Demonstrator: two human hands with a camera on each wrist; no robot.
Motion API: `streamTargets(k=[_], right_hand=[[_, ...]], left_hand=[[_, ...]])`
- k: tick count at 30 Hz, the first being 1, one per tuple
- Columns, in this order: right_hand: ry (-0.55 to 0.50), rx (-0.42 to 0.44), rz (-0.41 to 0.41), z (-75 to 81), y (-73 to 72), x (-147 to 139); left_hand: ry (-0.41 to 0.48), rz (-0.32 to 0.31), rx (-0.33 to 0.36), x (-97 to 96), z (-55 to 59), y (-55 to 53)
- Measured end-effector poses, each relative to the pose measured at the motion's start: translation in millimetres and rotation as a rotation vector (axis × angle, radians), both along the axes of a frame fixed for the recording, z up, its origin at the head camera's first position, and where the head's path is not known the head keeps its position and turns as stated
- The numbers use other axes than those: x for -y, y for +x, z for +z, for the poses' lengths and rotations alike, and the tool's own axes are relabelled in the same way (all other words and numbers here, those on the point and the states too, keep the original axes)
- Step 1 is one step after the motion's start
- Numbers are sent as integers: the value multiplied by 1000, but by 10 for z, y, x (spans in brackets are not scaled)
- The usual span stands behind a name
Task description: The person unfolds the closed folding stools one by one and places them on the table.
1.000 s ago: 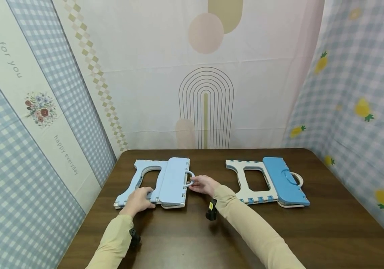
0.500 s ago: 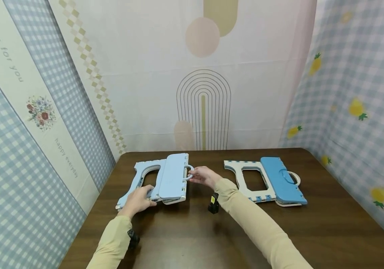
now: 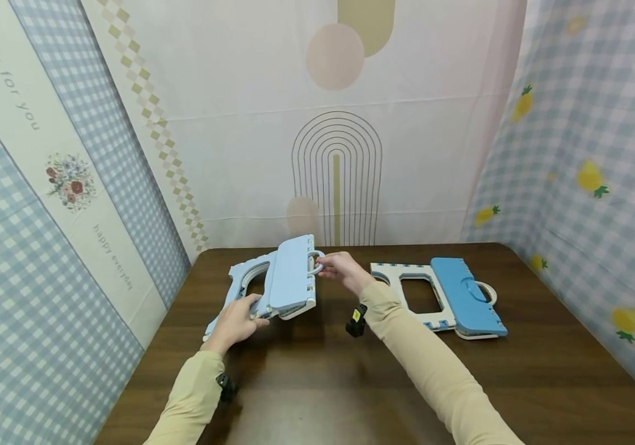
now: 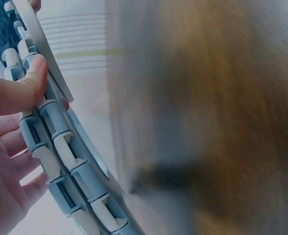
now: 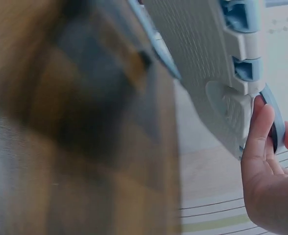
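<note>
A light-blue folding stool (image 3: 291,272), folded flat, is tilted with its seat end raised off the table on the left. My left hand (image 3: 236,322) grips its near side edge. In the left wrist view, the thumb (image 4: 34,85) presses on the hinged edge (image 4: 60,147) while the other fingers lie behind. At the seat end, my right hand (image 3: 344,271) holds the carrying handle (image 5: 278,120), fingers curled through it. The white underside (image 5: 193,54) shows in the right wrist view. Part of the leg frame is hidden behind my left hand.
A second folded stool (image 3: 453,296), white with a darker blue seat, lies flat on the right of the brown wooden table (image 3: 306,383). Its handle (image 3: 488,292) points right. Patterned cloths (image 3: 239,154) hang behind and at both sides of the table.
The light-blue stool's seat end has risen from the table and the stool has tilted. My right hand moved up with the handle; my left moved slightly up and right. The other stool stayed put.
</note>
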State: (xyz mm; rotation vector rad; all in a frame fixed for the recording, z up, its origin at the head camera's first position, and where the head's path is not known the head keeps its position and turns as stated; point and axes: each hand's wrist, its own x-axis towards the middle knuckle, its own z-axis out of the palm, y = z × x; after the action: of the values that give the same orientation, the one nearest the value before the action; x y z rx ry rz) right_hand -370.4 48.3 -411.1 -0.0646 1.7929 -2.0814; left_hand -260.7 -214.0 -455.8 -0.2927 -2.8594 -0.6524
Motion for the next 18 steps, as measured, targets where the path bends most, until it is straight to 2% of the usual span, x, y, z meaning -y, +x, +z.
streamTargets(k=[3, 10, 13, 18], right_hand=[[43, -70, -7, 94, -22, -29], [175, -246, 32, 349, -35, -42], [164, -278, 6, 465, -33, -16], [107, -313, -92, 636, -20, 36]], left_hand=[[36, -10, 6, -46, 34, -18], [99, -15, 2, -127, 73, -37], [139, -12, -16, -181, 89, -39], [233, -37, -47, -302, 131, -26]])
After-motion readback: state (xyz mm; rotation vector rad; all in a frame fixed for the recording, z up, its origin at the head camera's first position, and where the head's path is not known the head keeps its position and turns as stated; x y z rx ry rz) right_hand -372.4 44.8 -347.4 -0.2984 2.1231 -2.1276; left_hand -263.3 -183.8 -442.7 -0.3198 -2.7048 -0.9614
